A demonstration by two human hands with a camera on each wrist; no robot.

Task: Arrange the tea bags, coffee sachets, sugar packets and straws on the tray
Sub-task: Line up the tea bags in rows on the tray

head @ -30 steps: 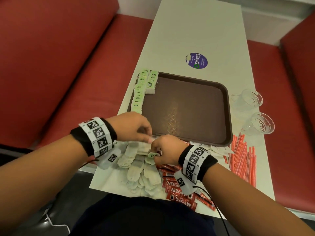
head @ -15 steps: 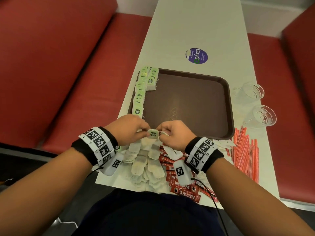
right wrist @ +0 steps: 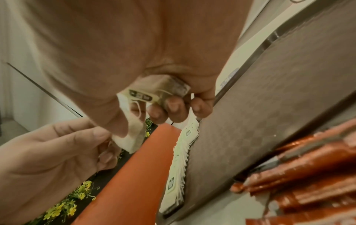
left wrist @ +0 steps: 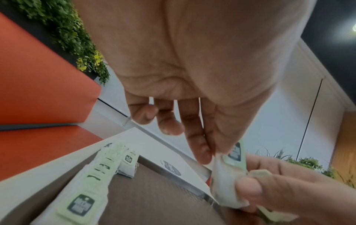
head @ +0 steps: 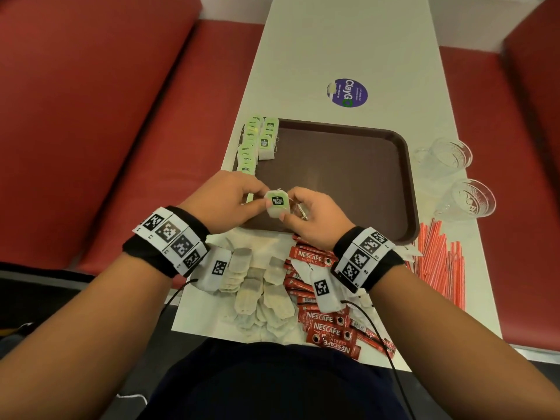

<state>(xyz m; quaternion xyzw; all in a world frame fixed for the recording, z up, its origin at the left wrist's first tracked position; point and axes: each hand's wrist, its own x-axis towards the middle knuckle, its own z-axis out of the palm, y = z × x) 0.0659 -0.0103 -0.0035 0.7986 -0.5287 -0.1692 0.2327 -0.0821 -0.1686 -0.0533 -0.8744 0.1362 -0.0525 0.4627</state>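
One brown tray (head: pixel 348 177) sits on the table (head: pixel 333 40), with two clear glass cups (head: pixel 454 174) by its right edge and one round sticker (head: pixel 347 92) beyond its far edge. Two hands hold one tea bag (head: pixel 277 204). The tea bags along the tray's left edge (head: pixel 254 140), the loose tea bags (head: pixel 257 289), coffee sachets (head: pixel 321 310) and straws (head: pixel 439 265) overlap too much to count.

We see the brown tray's (head: pixel 348 177) middle and right lying bare; a tea bag row (head: pixel 253 144) lines its left edge, two glass cups (head: pixel 454 177) stand right, straws (head: pixel 439 262) lower right.
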